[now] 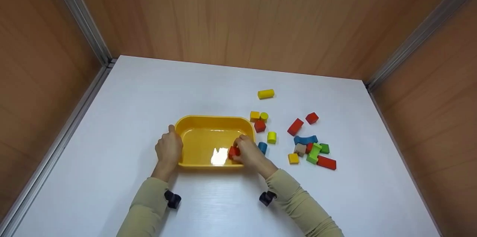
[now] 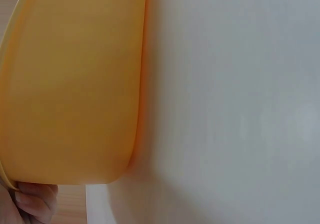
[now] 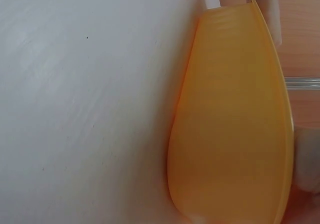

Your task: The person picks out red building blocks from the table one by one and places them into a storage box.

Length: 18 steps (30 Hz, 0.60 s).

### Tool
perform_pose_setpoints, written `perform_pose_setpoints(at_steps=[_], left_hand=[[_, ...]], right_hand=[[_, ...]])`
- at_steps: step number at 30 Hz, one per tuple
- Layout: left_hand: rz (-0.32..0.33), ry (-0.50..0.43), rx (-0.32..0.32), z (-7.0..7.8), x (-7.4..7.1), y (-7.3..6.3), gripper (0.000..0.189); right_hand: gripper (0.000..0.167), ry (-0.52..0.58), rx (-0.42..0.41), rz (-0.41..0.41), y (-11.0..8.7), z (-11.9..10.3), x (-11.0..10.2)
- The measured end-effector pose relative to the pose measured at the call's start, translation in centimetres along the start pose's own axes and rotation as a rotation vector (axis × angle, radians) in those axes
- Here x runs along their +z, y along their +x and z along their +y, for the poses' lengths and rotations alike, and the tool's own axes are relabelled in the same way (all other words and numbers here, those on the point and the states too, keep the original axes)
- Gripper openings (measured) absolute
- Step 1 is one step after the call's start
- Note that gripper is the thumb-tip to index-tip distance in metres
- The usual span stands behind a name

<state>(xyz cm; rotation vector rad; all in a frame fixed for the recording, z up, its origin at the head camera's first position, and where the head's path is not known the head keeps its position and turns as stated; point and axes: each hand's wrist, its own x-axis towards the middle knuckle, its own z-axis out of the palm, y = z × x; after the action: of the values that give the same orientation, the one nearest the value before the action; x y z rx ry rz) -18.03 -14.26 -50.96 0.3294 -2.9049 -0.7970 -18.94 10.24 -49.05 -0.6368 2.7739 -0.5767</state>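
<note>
A yellow plastic tray (image 1: 208, 142) stands on the white table. At its left end my left hand (image 1: 168, 148) grips the rim, and in the left wrist view curled fingers (image 2: 37, 201) show below the tray's rim. My right hand (image 1: 250, 152) reaches over the right end of the tray and pinches a red block (image 1: 233, 152) inside it. Just right of that hand a blue cylinder block (image 1: 262, 148) is partly hidden. The right wrist view shows mostly the tray's outer wall (image 3: 230, 114), with part of the right hand (image 3: 307, 159) behind the rim.
Beside the tray lie a yellow cube (image 1: 255, 116), a red block (image 1: 260, 126) and yellow cylinders. Farther right is a loose group with a blue arched block (image 1: 305, 139), a green block (image 1: 314, 153) and several others. Wooden panels (image 1: 231, 17) enclose the table.
</note>
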Motion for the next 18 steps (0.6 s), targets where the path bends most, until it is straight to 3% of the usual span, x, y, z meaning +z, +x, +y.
perform_pose_setpoints(at_steps=[11,18], left_hand=[[-0.018,-0.012,-0.013,-0.04,0.01,-0.01,0.024],[0.008,0.002,0.007,-0.01,0.0,0.03,0.02]], right_hand=[[0.035,-0.012,0.003,-0.045,0.04,-0.25,-0.25],[0.033,0.006,-0.016,0.003,0.01,-0.09,-0.45]])
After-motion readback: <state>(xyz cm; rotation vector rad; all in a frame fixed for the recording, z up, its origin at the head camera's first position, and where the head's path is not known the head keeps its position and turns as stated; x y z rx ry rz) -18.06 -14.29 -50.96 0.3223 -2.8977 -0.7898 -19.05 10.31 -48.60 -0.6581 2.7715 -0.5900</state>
